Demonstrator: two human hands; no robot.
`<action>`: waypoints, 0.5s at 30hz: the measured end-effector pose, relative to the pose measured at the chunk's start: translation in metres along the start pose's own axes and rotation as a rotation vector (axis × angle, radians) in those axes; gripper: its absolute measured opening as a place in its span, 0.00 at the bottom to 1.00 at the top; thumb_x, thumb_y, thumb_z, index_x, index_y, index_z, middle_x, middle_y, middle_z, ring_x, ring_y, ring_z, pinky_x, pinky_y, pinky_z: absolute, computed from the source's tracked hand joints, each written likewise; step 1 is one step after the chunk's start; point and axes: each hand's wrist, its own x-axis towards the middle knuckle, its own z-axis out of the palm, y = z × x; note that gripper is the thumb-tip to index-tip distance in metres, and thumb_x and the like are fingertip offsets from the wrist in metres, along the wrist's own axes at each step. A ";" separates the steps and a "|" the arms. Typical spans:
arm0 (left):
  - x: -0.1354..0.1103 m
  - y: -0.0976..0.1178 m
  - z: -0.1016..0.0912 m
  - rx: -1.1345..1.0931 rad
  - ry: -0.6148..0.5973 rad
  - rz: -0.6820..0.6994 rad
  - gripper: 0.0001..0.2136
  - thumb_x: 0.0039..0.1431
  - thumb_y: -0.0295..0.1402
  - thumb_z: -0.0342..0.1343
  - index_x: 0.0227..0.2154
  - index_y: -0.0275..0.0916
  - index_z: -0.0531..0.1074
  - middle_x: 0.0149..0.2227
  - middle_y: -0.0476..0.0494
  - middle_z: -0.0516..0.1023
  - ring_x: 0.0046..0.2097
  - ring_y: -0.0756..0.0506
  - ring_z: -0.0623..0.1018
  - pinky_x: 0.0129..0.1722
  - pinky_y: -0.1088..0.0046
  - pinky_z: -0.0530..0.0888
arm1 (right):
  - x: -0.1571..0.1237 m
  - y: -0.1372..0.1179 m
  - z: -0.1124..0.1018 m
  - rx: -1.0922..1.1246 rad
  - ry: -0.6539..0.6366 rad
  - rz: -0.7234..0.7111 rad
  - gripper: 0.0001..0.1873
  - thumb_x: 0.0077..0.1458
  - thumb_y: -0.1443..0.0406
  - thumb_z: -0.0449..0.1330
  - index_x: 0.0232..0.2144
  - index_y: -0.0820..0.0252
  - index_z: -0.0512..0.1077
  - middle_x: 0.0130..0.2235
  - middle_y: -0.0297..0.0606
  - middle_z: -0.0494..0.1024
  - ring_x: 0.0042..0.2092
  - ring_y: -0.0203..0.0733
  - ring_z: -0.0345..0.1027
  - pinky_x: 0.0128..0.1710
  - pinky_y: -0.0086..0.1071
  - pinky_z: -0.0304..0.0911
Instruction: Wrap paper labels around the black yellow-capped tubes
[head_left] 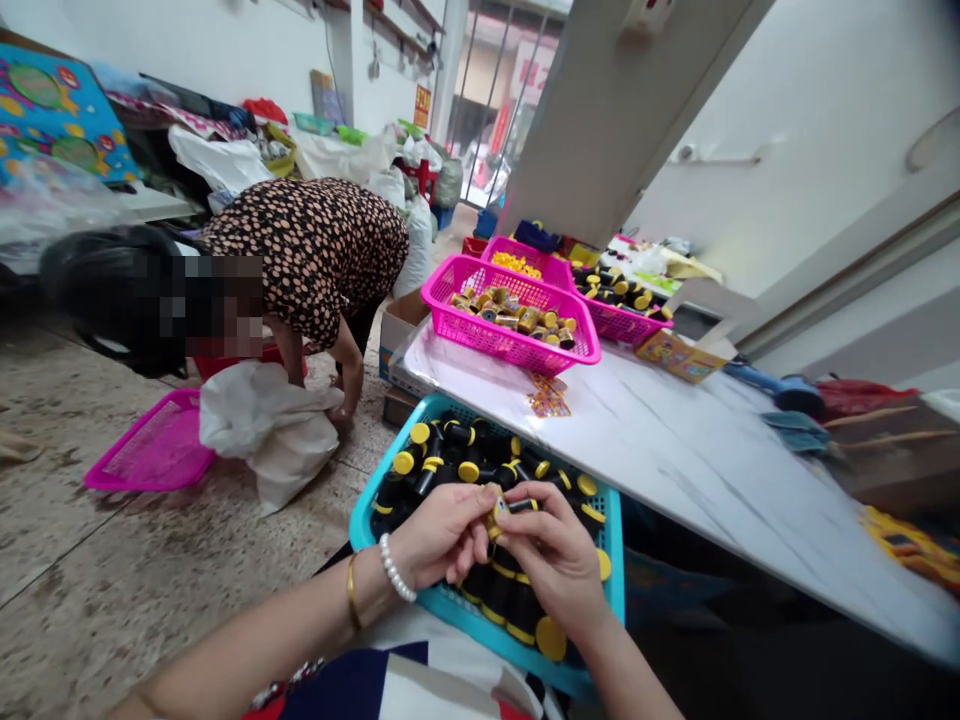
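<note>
Head view only. The left hand (442,535) and the right hand (559,560) were seen together low in the centre, over a teal basket (616,570). A small black-and-yellow piece (501,508) was pinched between the fingertips of both hands, just above the basket's contents. The left grip was closed on its left end and the right grip on its right end. Exact finger contact was partly hidden by the thumbs.

A pearl bracelet (394,570) and a gold bangle (351,590) were worn on the left wrist.

The teal basket was filled with black cylinders with yellow caps (450,460), lying loosely in all directions. It was held near the person's lap, just beside the edge of a white surface (675,450).

On the surface a pink basket (510,350) of small yellow and dark parts was set. A second pink basket (622,322) stood just behind it, touching or nearly so. A few stickers (547,400) were lying in front of the first pink basket. A blue tool (780,390) was noted further right.

To the left another person in a dotted top (315,250) was bent over a white bag (262,420) on the floor (112,600). A pink tray (150,450) was lying beside the bag.
</note>
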 end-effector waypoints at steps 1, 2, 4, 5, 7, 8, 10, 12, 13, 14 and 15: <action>0.000 -0.001 0.000 0.006 0.015 0.007 0.21 0.53 0.52 0.57 0.28 0.36 0.67 0.14 0.53 0.70 0.10 0.56 0.62 0.07 0.85 0.55 | -0.001 -0.001 0.002 -0.026 -0.027 -0.018 0.14 0.55 0.74 0.61 0.38 0.51 0.77 0.46 0.38 0.67 0.36 0.35 0.72 0.34 0.29 0.71; 0.000 -0.002 0.000 0.009 0.026 0.012 0.21 0.53 0.53 0.56 0.28 0.36 0.66 0.14 0.53 0.70 0.10 0.56 0.61 0.07 0.85 0.55 | -0.003 -0.003 0.003 -0.053 -0.057 -0.042 0.14 0.56 0.75 0.59 0.39 0.51 0.77 0.48 0.39 0.67 0.35 0.34 0.72 0.34 0.30 0.71; -0.001 -0.004 0.000 0.006 0.030 0.017 0.22 0.53 0.54 0.55 0.27 0.36 0.65 0.13 0.53 0.69 0.09 0.57 0.61 0.06 0.85 0.54 | -0.005 -0.005 0.004 -0.085 -0.100 -0.095 0.15 0.57 0.75 0.57 0.39 0.51 0.78 0.48 0.40 0.67 0.33 0.33 0.72 0.33 0.30 0.71; -0.001 -0.005 0.000 -0.002 0.022 0.020 0.22 0.53 0.54 0.55 0.27 0.36 0.65 0.14 0.52 0.70 0.10 0.56 0.61 0.06 0.85 0.54 | -0.004 -0.005 0.003 -0.092 -0.112 -0.111 0.15 0.57 0.75 0.57 0.39 0.51 0.78 0.46 0.40 0.67 0.32 0.33 0.72 0.32 0.29 0.71; -0.002 -0.004 0.002 -0.028 -0.003 0.033 0.22 0.55 0.54 0.53 0.32 0.36 0.65 0.16 0.49 0.72 0.10 0.55 0.63 0.07 0.85 0.56 | 0.007 -0.003 -0.006 -0.117 -0.117 -0.125 0.13 0.57 0.73 0.58 0.38 0.52 0.78 0.44 0.39 0.68 0.31 0.32 0.72 0.30 0.28 0.71; -0.003 -0.003 0.003 -0.040 -0.008 0.044 0.23 0.56 0.54 0.52 0.36 0.36 0.65 0.18 0.48 0.74 0.11 0.55 0.64 0.07 0.85 0.57 | 0.019 -0.002 -0.013 -0.144 -0.103 -0.134 0.11 0.57 0.72 0.59 0.37 0.52 0.78 0.43 0.39 0.69 0.30 0.32 0.72 0.30 0.28 0.72; -0.007 0.000 0.004 -0.053 0.003 0.055 0.25 0.57 0.54 0.50 0.44 0.36 0.63 0.22 0.44 0.77 0.12 0.54 0.66 0.08 0.84 0.59 | 0.059 -0.001 -0.033 -0.246 -0.011 -0.167 0.09 0.58 0.69 0.59 0.37 0.52 0.78 0.43 0.39 0.71 0.33 0.34 0.73 0.32 0.29 0.72; -0.012 0.003 0.004 -0.053 0.043 0.064 0.27 0.58 0.54 0.50 0.49 0.36 0.60 0.24 0.44 0.78 0.13 0.54 0.67 0.09 0.84 0.60 | 0.111 -0.002 -0.058 -0.388 0.184 -0.206 0.08 0.58 0.66 0.59 0.36 0.51 0.79 0.44 0.39 0.72 0.37 0.39 0.74 0.37 0.32 0.73; -0.015 0.003 0.002 -0.048 0.062 0.073 0.26 0.58 0.53 0.51 0.49 0.36 0.60 0.24 0.44 0.78 0.13 0.54 0.67 0.09 0.84 0.59 | 0.136 -0.003 -0.070 -0.472 0.275 -0.227 0.08 0.57 0.64 0.60 0.39 0.51 0.79 0.45 0.40 0.73 0.40 0.41 0.74 0.39 0.34 0.73; -0.018 0.004 -0.001 -0.040 0.075 0.084 0.26 0.58 0.51 0.53 0.49 0.35 0.61 0.24 0.45 0.77 0.13 0.54 0.67 0.09 0.84 0.59 | 0.158 -0.003 -0.080 -0.546 0.337 -0.231 0.12 0.56 0.64 0.61 0.44 0.52 0.77 0.49 0.42 0.72 0.41 0.43 0.73 0.40 0.36 0.73; -0.021 0.003 -0.004 -0.030 0.084 0.098 0.25 0.57 0.50 0.54 0.49 0.35 0.61 0.24 0.46 0.76 0.14 0.55 0.67 0.09 0.84 0.59 | 0.175 -0.001 -0.087 -0.606 0.371 -0.223 0.19 0.55 0.64 0.62 0.50 0.53 0.74 0.52 0.45 0.70 0.41 0.43 0.73 0.41 0.38 0.72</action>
